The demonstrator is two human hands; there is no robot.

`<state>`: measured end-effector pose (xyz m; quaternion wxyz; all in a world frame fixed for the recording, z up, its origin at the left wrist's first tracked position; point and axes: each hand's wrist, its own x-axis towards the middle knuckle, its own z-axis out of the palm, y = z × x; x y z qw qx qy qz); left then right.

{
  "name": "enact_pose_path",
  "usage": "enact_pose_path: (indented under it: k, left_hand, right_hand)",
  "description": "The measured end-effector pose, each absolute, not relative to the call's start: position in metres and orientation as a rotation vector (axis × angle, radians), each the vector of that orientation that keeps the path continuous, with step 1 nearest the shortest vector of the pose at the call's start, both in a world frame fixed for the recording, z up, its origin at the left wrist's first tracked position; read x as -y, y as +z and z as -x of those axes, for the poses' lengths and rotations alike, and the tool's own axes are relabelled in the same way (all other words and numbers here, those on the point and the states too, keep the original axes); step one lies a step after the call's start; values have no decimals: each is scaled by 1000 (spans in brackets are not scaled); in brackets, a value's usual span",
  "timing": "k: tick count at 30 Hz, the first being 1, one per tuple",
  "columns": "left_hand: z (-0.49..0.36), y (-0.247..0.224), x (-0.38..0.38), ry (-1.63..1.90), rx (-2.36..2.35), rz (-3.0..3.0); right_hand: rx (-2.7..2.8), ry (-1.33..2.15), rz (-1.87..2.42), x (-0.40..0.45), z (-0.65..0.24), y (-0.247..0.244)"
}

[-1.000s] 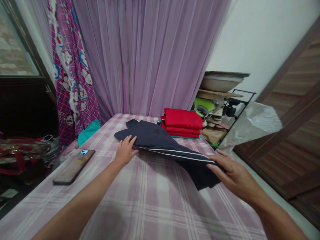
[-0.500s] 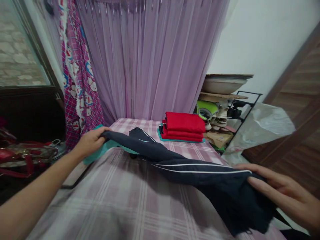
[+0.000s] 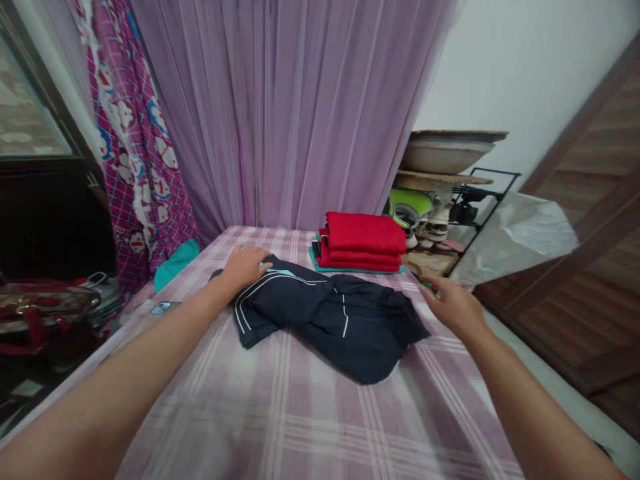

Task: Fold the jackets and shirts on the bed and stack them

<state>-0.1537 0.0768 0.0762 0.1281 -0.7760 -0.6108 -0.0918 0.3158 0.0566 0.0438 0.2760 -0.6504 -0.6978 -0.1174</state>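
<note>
Navy trousers with white piping lie folded over and rumpled on the bed, their gathered end to the right. On their far left part rests my left hand, fingers spread over the cloth beside a small light-blue patch. My right hand hovers by the bed's right side, thumb and fingers apart, with no cloth in it. Beyond the trousers stands a stack of folded red clothes, with a teal piece at its bottom.
A checked sheet covers the bed. At the left edge lie a phone and a teal cloth. A purple curtain hangs behind. To the right stands a rack with shoes, a basin and a plastic bag.
The trousers, stretched between both hands before, now lie on the bed folded shorter. My right hand has let go of them and moved up and away; my left hand has moved right.
</note>
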Motion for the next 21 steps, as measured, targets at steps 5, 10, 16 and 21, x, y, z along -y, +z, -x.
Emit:
enact_pose_path:
  k: [5,10,16,21]
  left_hand:
    - [179,17,-30,-388,1909,2483]
    - [186,4,-5,-408,1995,2351]
    - [192,62,-18,29,2031,2523]
    - [202,166,-90,217,1990,2427]
  right_hand:
    - [2250,-93,1463,-15,-269,3]
    - [2528,-15,1328,17,-228,-27]
    - [2545,-97,1205,16,-260,-29]
    - [2560,-238,1235,15,-311,-23]
